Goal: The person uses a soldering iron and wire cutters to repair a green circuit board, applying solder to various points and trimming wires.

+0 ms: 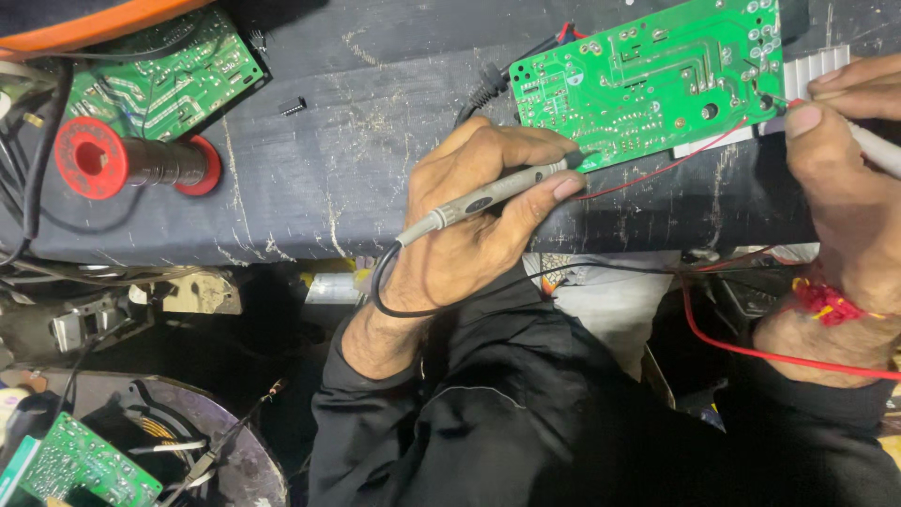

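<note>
A green circuit board (648, 80) lies solder side up on the dark workbench (375, 141). My left hand (479, 216) grips a grey test probe (488, 195) like a pen, its tip touching the board's lower left edge. A black lead runs from that probe down past my wrist. My right hand (845, 178) holds a second probe (873, 145) with a red tip against the board's right edge. A thin red wire (676, 167) trails from the board toward my left fingers.
A red spool of solder wire (131, 161) lies at the bench's left, beside another green board (169, 80). A small black chip (292, 105) sits near it. A thick red cable (751, 349) hangs below my right wrist. A third green board (80, 462) and clutter lie under the bench.
</note>
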